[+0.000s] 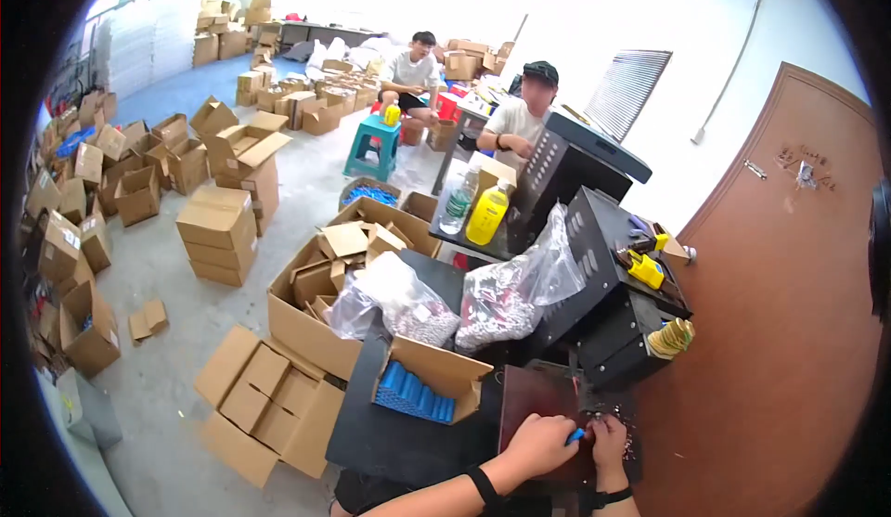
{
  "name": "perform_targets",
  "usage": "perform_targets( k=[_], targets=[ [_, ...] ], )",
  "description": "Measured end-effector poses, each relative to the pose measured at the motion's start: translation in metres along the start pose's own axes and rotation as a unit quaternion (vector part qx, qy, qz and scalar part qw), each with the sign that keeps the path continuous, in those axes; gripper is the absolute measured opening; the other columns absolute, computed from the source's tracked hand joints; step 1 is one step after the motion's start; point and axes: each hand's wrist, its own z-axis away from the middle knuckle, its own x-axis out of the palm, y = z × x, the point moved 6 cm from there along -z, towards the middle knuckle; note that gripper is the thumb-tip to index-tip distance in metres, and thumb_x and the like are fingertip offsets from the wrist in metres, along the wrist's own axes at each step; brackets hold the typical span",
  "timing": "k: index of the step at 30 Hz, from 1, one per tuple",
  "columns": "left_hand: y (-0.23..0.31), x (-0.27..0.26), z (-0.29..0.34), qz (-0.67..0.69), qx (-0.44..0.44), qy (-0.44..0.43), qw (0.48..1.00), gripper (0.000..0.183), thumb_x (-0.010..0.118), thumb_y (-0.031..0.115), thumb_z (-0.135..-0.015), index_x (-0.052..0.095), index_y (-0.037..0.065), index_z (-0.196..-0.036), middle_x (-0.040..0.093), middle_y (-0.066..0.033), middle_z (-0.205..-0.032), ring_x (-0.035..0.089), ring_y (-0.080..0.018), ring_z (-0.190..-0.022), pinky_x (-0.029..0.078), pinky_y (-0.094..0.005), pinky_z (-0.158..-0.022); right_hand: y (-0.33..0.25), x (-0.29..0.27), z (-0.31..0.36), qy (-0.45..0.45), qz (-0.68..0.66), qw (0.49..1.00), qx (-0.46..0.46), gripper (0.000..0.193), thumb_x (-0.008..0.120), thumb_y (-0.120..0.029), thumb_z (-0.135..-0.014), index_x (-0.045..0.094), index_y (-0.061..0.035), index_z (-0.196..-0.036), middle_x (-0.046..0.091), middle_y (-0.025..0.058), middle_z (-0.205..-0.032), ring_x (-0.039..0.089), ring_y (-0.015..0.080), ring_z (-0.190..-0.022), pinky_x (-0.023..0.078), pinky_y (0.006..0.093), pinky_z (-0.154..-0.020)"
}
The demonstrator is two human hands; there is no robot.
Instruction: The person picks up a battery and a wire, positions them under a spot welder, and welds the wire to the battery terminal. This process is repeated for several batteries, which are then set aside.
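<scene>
My left hand (pixel 543 445) is closed round a blue cylinder (pixel 575 436) that looks like a battery cell; one end sticks out between thumb and forefinger. Close beside it, my right hand (pixel 608 439) has its fingers pinched together at a black machine. Whatever lies between those fingertips is too small to make out. Small shiny metal bits (pixel 629 429) are scattered around the right hand. Under the left hand is a dark reddish board (pixel 529 401). To the left, an open cardboard box (pixel 436 361) holds rows of similar blue cylinders (pixel 415 394) on the black table (pixel 371 447).
Clear bags of small metal parts (pixel 501 303) lie beyond the box. Black machine housings (pixel 594 257) rise ahead, with a yellow-handled tool (pixel 645 271) on top. A brown door (pixel 770 331) stands at right. Cartons (pixel 218 229) crowd the left floor. Two people (pixel 520 127) sit farther back.
</scene>
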Motion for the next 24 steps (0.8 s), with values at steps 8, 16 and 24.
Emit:
perform_targets(
  k=[8, 16, 24],
  targets=[
    [-0.003, -0.006, -0.002, -0.002, 0.010, 0.025, 1.000, 0.025, 0.063, 0.030, -0.090, 0.065, 0.005, -0.091, 0.066, -0.0133, -0.086, 0.065, -0.0347, -0.087, 0.045, -0.0461, -0.076, -0.006, 0.001, -0.003, 0.008, -0.056, 0.998, 0.011, 0.020, 0.056, -0.009, -0.096, 0.065, 0.0028, -0.084, 0.065, 0.0060, -0.073, 0.059, 0.0129, -0.068, 0.046, 0.0275, -0.063],
    [-0.007, 0.000, 0.000, 0.003, 0.005, 0.019, 1.000, 0.022, 0.063, 0.029, -0.090, 0.066, 0.007, -0.091, 0.066, -0.0113, -0.087, 0.066, -0.0324, -0.087, 0.045, -0.0433, -0.076, -0.006, 0.002, -0.003, 0.010, -0.008, 1.000, -0.016, 0.021, 0.056, -0.011, -0.097, 0.062, 0.0002, -0.080, 0.062, 0.0043, -0.071, 0.057, 0.0117, -0.064, 0.045, 0.0260, -0.060],
    [-0.006, -0.005, 0.000, 0.007, 0.007, 0.031, 0.999, 0.022, 0.064, 0.029, -0.089, 0.066, 0.007, -0.091, 0.066, -0.0120, -0.086, 0.066, -0.0329, -0.086, 0.046, -0.0432, -0.076, -0.012, 0.006, 0.001, 0.023, -0.027, 0.999, -0.009, 0.021, 0.056, -0.012, -0.096, 0.064, 0.0004, -0.081, 0.063, 0.0038, -0.070, 0.057, 0.0111, -0.060, 0.045, 0.0260, -0.058]
  ],
)
